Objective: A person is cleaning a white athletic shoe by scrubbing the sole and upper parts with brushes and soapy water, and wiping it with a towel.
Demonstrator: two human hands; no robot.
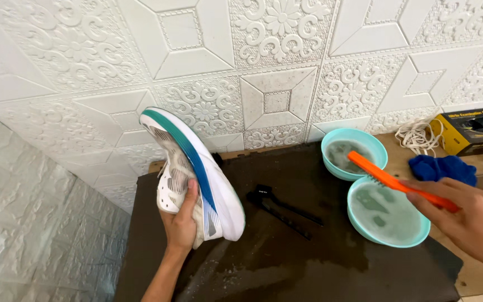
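At centre left of the frame the left hand [181, 219] is closed around a white sneaker [188, 173], fingers wrapped over its upper, holding it tilted above the dark wet mat [286, 263] with the thick white sole and its teal stripe turned toward the right. At the right edge the right hand [470, 218] grips the handle of an orange brush [389, 179], fingers curled tight around it, the bristle end reaching up and left over the two light-blue bowls. The nearer bowl [388, 215] holds cloudy water and sits just below the farther bowl [354, 154], their rims touching. Two black brushes [280, 208] lie on the mat between the shoe and the bowls. In the upper right, a blue cloth [443, 168], coiled white laces [417, 137] and a black-and-yellow box [476, 130] rest on the wooden surface against the embossed white wall [275, 67].
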